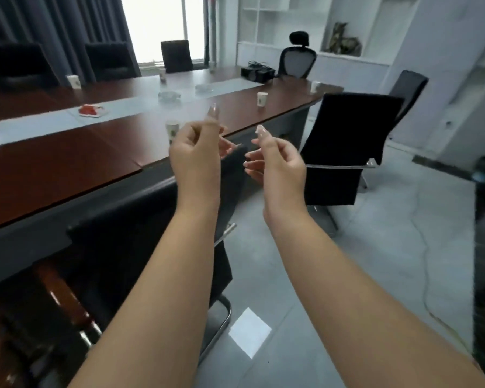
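Both my arms reach forward in mid-air above a black office chair [140, 233] pushed against a long brown conference table [67, 163]. My left hand [196, 152] and my right hand [275, 161] hover side by side with thumbs up and fingers loosely curled toward each other. Neither hand holds anything or touches the chair. A white paper cup [172, 131] stands on the table just behind my left hand.
A second black chair [347, 147] stands turned away to the right, further chairs [298, 61] ring the table. More paper cups [261, 99], glass ashtrays [169, 95], a red-and-white pack [91, 110] and a black device [256, 73] sit on the table. Grey tiled floor [375, 247] lies right.
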A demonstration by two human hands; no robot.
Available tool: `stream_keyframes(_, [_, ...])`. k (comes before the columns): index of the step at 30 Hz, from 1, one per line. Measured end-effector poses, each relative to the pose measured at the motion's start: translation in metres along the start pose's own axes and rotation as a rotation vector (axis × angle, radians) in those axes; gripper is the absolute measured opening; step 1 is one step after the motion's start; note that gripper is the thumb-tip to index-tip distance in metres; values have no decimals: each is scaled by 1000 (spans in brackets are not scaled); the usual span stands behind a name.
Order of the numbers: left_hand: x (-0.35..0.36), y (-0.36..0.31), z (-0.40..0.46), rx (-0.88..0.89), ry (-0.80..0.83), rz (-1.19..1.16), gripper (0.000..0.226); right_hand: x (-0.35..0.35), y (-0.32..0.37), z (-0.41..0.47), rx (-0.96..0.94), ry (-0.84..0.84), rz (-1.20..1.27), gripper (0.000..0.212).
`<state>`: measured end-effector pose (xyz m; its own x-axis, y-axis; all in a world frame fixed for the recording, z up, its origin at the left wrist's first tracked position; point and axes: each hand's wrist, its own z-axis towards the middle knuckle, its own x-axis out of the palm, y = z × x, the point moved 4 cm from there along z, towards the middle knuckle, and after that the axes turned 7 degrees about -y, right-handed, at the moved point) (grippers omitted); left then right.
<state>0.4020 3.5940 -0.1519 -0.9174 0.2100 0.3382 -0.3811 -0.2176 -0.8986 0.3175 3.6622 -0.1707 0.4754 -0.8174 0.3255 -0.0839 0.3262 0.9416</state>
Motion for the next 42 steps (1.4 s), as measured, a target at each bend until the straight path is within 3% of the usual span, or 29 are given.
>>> stream_keyframes(8, [132, 49, -65, -17, 357, 57, 34, -144, 25, 48, -68, -282, -115, 26])
stream_keyframes(15, [231, 114, -58, -119, 438, 8, 39, -204, 21, 127, -67, -347, -161, 28])
stream_keyframes(21, [316, 177, -3, -208, 393, 42, 36, -217, 13, 245, -45, -296, -265, 28])
stream_keyframes(25, [354, 209, 51, -241, 318, 70, 36, -204, 5, 325, 8, -211, -306, 26])
stream_keyframes(34, [364, 256, 132, -320, 77, 173, 35, -158, -45, 431, 131, -5, -264, 29])
stream_keyframes(42, [331, 298, 197, -313, -372, 314, 33, -79, -118, 511, 361, 419, -247, 29])
